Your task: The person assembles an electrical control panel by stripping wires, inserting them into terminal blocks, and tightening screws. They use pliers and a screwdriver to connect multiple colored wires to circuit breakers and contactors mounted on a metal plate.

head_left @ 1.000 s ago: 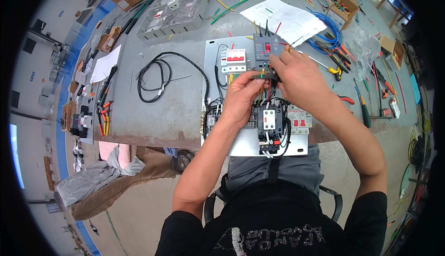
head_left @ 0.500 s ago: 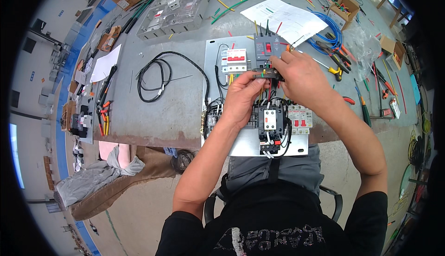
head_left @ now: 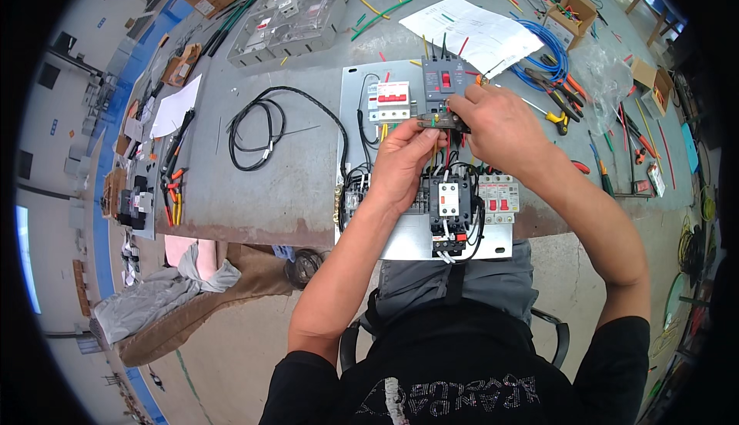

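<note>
right forearm point(head_left: 583, 213) edged outward; left grip point(head_left: 402, 162) pinching dark strip point(head_left: 451, 122) below grey breaker point(head_left: 442, 78); right grip point(head_left: 499, 123) closure unclear; work seemingly little advanced.

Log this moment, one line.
left hand: pinching dark strip; right hand: at strip's right end, grip unclear; beyond: moulded-case circuit breaker; below: mounting plate

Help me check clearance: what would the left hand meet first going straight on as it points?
The dark piece the left hand touches comes first; beyond, probably the right hand, or perhaps the grey breaker: depth is unclear.
</note>
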Motion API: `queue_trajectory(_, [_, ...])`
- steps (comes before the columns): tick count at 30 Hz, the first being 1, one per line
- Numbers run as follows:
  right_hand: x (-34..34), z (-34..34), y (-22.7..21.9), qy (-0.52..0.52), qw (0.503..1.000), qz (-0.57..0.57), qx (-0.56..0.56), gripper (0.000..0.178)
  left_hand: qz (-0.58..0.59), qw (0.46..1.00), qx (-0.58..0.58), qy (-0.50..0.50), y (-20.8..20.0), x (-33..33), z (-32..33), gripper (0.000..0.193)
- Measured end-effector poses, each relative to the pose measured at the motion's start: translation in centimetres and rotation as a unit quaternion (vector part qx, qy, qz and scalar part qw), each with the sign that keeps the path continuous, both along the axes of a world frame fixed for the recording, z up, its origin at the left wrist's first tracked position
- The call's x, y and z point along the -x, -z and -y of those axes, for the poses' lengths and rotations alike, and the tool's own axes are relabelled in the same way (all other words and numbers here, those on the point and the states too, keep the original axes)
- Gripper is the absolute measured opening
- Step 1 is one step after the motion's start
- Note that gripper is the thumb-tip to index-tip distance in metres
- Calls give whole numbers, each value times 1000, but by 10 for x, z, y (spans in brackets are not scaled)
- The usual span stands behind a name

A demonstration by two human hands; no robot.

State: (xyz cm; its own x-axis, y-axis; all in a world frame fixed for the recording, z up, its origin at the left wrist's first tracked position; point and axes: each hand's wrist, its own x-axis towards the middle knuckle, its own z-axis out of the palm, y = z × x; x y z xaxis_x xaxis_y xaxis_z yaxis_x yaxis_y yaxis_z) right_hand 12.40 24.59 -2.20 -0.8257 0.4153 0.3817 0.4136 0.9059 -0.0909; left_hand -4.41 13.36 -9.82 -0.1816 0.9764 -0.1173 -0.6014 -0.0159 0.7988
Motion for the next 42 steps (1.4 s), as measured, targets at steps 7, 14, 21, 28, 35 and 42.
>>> queue_trajectory(7, [0, -2, 4, -2, 1000, 3, -30, 18, -9, 1000, 11, 0, 2, 1, -2, 13])
queue_trajectory(14, [3, -15, 7, 32, 984, -136, 109, 28, -35, 999, 26, -8, -1, 1, -5, 16])
queue_trajectory(21, [-84, -138, -101, -40, 713, -543, 443, 51, -47, 998, 26, -42, 0, 5, -2, 22])
queue_trajectory(28, [-81, -119, 20, 168, 756, -289, 563, 41, -123, 992, 15, -28, -16, 10, -10, 22])
queue_trajectory(35, [-78, -96, 61, 180, 778, -211, 564, 49, -277, 959, 15, -59, -41, 58, -47, 32])
queue_trajectory(42, [-86, -106, 72, 164, 769, -201, 584, 45, -422, 904, 43, -57, -24, 83, -130, 55])
